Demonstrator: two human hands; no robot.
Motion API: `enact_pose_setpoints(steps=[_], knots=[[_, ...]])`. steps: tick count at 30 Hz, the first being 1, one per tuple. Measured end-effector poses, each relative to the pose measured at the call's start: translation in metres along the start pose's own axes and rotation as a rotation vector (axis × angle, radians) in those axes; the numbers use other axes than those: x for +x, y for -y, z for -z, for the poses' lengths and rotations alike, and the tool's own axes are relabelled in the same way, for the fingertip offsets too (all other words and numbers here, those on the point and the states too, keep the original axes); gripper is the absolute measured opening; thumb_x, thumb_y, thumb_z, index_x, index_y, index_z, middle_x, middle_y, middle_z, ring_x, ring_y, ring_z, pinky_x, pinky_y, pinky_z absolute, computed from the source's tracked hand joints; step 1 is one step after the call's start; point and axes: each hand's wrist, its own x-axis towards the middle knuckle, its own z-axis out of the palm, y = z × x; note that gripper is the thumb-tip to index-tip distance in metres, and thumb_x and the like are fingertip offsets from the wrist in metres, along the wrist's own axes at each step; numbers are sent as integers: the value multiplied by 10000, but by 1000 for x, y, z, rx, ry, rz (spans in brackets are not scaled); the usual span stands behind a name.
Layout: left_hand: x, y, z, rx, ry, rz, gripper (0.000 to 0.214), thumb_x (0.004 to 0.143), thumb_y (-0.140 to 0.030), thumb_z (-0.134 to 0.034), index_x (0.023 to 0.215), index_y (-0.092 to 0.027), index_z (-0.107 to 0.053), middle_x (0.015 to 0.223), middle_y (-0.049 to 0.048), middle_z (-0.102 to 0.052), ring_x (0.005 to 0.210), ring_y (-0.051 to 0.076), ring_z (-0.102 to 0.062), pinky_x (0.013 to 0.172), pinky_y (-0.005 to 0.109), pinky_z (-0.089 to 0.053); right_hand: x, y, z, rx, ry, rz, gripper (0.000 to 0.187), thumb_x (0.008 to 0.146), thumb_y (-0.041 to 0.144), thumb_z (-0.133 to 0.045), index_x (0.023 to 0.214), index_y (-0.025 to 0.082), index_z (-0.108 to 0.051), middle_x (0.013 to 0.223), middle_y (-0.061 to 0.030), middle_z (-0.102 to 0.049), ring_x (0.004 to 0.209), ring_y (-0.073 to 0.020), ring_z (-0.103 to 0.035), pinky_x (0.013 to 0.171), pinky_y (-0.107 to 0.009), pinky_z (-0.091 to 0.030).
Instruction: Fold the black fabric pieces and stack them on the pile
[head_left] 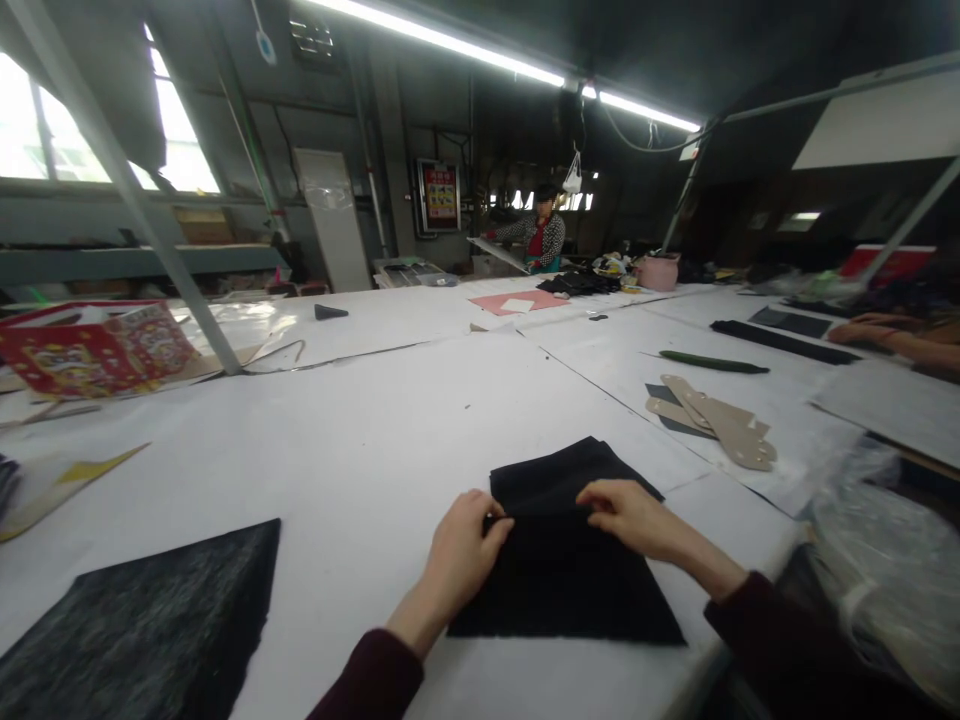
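Note:
A black piece of fabric (574, 585) lies flat on the white tabletop in front of me. Its far edge runs between my two hands, and more black fabric (559, 472) shows beyond that edge. My left hand (466, 540) pinches the left end of the edge between thumb and fingertips. At the right end, my right hand (628, 515) has its thumb and fingers closed on the same edge. To the left lies a stack of dark, fuzzy-surfaced fabric pieces (150, 610).
Beige cardboard templates (720, 420) and a green cucumber (712, 362) lie to the right. A red patterned box (97, 345) stands left, near a slanting metal post (142, 200). One person (544, 235) handles a sheet at the back; another person's hands (885, 330) show far right.

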Motion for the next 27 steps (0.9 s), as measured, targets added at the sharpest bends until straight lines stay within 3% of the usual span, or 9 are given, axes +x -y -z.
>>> enact_pose_setpoints(steps=[3, 6, 8, 11, 16, 19, 21, 23, 27], knots=[[63, -18, -23, 39, -126, -4, 51, 848, -249, -607, 825, -207, -625, 1091, 42, -632, 1045, 193, -561, 915, 299, -418, 51, -25, 40, -315, -43, -96, 224, 771, 146, -593, 949, 235, -695, 774, 9, -633, 764, -172, -597, 701, -257, -418], [103, -23, -45, 89, -130, 89, 63, 823, -243, -627, 786, -192, -623, 1145, 68, -617, 1073, 222, -553, 920, 326, -420, 94, -47, 46, -441, -96, -170, 258, 758, 131, -603, 984, 200, -708, 917, -60, -678, 924, -240, -610, 835, -324, -424], [115, -18, -56, 106, -108, 132, 51, 803, -231, -633, 781, -187, -620, 1043, 77, -642, 996, 236, -580, 870, 346, -434, 113, -57, 32, -495, -147, -193, 353, 810, 176, -579, 1153, 185, -665, 1126, -106, -651, 1081, -280, -567, 944, -381, -395], [119, -5, -67, 125, -91, 175, 78, 797, -248, -633, 850, -193, -619, 972, 63, -657, 960, 239, -592, 853, 353, -432, 124, -69, -5, -534, -207, -206, 476, 936, 296, -451, 1399, 189, -479, 1390, -112, -500, 1279, -284, -435, 1065, -429, -314], [114, 4, -67, 110, -92, 182, 410, 773, -252, -659, 1170, -208, -567, 1159, 53, -646, 1089, 222, -568, 914, 319, -412, 118, -85, -52, -630, -256, -188, 516, 971, 376, -344, 1468, 243, -385, 1521, -75, -331, 1419, -308, -211, 1134, -508, -176], [96, 4, -43, 100, -97, 159, 528, 755, -252, -681, 1262, -221, -537, 1261, 48, -612, 1150, 216, -548, 962, 305, -392, 118, -93, -57, -674, -297, -156, 512, 966, 420, -306, 1453, 291, -402, 1533, -32, -311, 1430, -289, -189, 1138, -522, -164], [68, 8, -15, 123, -101, 129, 428, 769, -266, -672, 1188, -229, -590, 1231, 35, -629, 1143, 217, -553, 987, 313, -375, 120, -95, -54, -624, -368, -147, 535, 954, 462, -296, 1444, 284, -414, 1533, -21, -310, 1428, -290, -194, 1138, -541, -155], [26, 18, 21, 183, -103, 124, 272, 800, -270, -641, 1070, -236, -635, 1140, 23, -665, 1088, 217, -577, 975, 332, -375, 120, -94, -48, -512, -522, -152, 583, 941, 507, -270, 1433, 236, -425, 1510, -41, -351, 1412, -293, -237, 1135, -565, -159], [-88, 58, 96, 368, -170, 291, 117, 859, -285, -569, 945, -246, -639, 1016, 22, -683, 959, 213, -610, 889, 346, -395, 104, -72, -37, -206, -916, -130, 646, 909, 593, -279, 1260, 136, -571, 1351, -139, -535, 1303, -316, -418, 1100, -565, -265]])
